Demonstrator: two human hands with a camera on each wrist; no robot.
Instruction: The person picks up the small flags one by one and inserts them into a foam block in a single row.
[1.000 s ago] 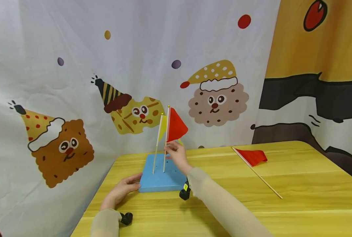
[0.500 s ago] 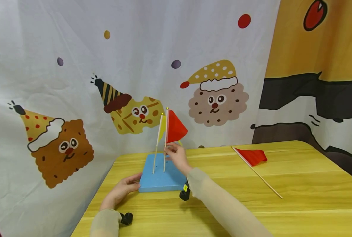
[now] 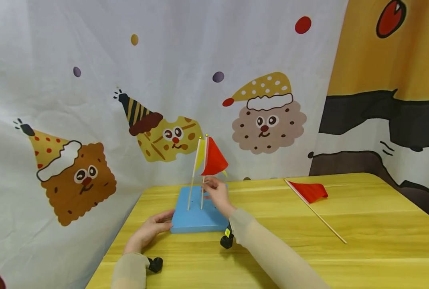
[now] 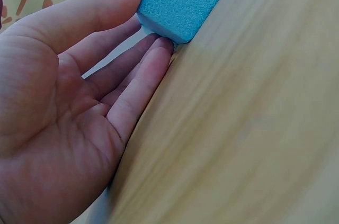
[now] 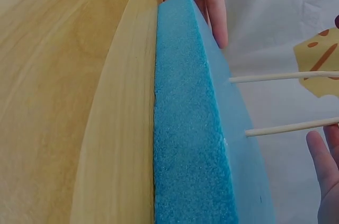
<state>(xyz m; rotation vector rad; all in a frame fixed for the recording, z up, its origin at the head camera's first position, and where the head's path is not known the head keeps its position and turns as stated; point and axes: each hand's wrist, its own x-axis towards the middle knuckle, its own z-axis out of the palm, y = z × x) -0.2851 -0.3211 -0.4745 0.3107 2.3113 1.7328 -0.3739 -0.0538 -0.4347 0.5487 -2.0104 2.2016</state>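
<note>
My right hand [image 3: 219,196] pinches the thin wooden stick of a red flag [image 3: 214,158], whose lower end meets the top of a light-blue foam block [image 3: 185,223]. The flag stands upright. Left of it, a yellow flag [image 3: 199,155] stands in the block on its own stick. A second bit of yellow shows behind the right hand, mostly hidden. My left hand [image 3: 149,233] rests at the block's left edge; in the left wrist view, its thumb and loosely extended fingers touch the foam corner [image 4: 183,7]. Both sticks [image 5: 286,127] enter the block's face in the right wrist view.
Another red flag [image 3: 310,192] lies on the wood-grain table [image 3: 272,257], right of the block, its stick pointing toward the front. Behind the table hangs a white curtain [image 3: 185,48] with cartoon biscuits. Small holes dot the block's top.
The red flag has sunk a little, its gold tip now nearly level with the yellow flag's tip. My right hand has come down slightly with it. My left hand stays at the block.
</note>
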